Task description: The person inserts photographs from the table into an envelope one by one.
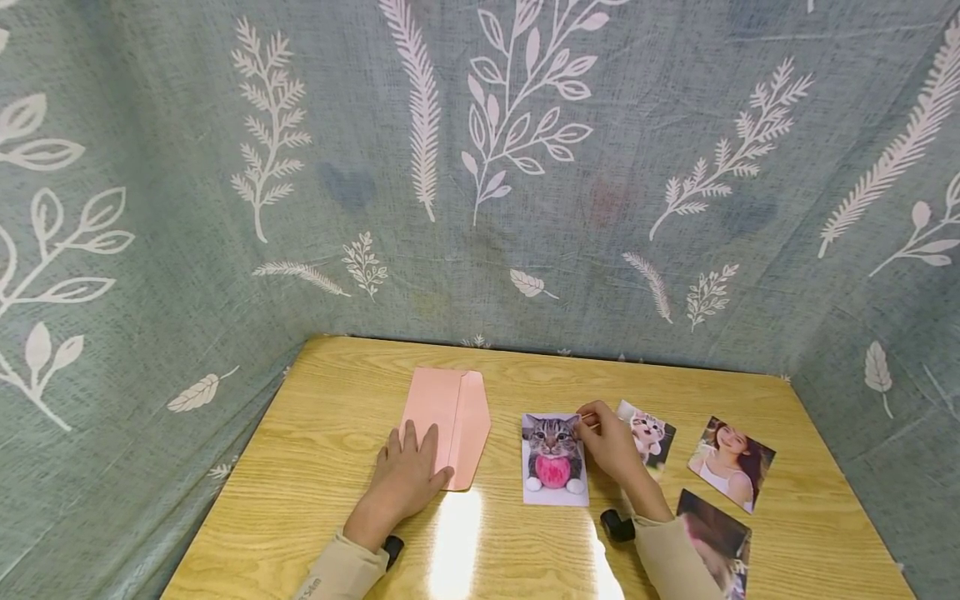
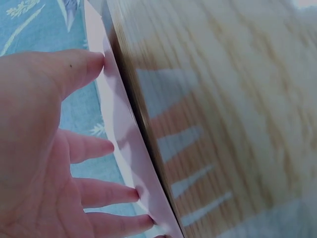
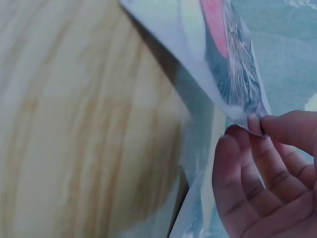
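Note:
A pink envelope (image 1: 442,408) lies on the table with its flap (image 1: 470,429) unfolded toward the right. My left hand (image 1: 408,475) rests on its lower part, fingers spread and fairly straight; in the left wrist view the fingertips (image 2: 96,62) touch the paper. To the right, my right hand (image 1: 615,446) pinches the upper right corner of a cat photo (image 1: 553,475) between thumb and fingers. That photo shows a tabby with a round pink thing at its chest. In the right wrist view the pinched corner (image 3: 247,116) is raised off the table.
Right of the right hand lie a kitten photo (image 1: 651,429), partly covered by the hand, and a photo of a smiling person (image 1: 731,462). A darker photo (image 1: 716,542) is partly hidden by the right sleeve. Leaf-patterned cloth (image 1: 480,275) hangs around the wooden table (image 1: 315,442).

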A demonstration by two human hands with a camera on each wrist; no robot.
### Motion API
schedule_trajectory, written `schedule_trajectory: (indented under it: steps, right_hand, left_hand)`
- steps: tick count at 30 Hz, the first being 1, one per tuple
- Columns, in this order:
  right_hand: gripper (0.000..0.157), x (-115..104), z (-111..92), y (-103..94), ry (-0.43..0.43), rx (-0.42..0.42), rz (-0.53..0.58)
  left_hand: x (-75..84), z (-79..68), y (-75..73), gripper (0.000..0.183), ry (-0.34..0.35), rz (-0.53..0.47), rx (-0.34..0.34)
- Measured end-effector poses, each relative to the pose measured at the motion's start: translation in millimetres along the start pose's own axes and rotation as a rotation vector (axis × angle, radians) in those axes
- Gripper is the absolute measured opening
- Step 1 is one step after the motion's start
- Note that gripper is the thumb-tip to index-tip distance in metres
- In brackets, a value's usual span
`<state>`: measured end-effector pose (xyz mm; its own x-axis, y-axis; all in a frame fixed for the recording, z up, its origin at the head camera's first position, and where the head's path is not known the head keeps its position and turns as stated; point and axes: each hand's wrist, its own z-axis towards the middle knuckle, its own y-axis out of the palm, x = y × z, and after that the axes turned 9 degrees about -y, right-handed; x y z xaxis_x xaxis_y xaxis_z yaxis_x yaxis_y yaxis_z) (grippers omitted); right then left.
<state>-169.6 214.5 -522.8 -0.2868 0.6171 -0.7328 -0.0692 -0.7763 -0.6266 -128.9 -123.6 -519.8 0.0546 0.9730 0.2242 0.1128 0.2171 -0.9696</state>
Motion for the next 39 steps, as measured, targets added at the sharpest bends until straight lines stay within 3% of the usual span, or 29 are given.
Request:
schedule_trajectory:
  steps: [17, 24, 33, 39]
  right_hand:
    - [0.021, 5, 5, -4.4, 0.163, -0.001, 0.323]
    - [0.024, 0, 8, -5.4, 0.177, 0.003, 0.382]
    - [0.033, -3, 14, -1.8, 0.245, 0.008, 0.546]
    - [0.035, -8, 18, 3.8, 0.236, 0.026, 0.610]
  left_hand:
    - [1.8, 0.4, 4.0, 0.073, -0.011, -0.002, 0.022]
    - [3.2, 0.1, 4.0, 0.072, -0.010, -0.004, 0.024]
    - [2.3, 0.3, 4.7, 0.072, -0.008, -0.013, 0.037]
    - [2.7, 1.1, 5.0, 0.072, -0.010, -0.010, 0.029]
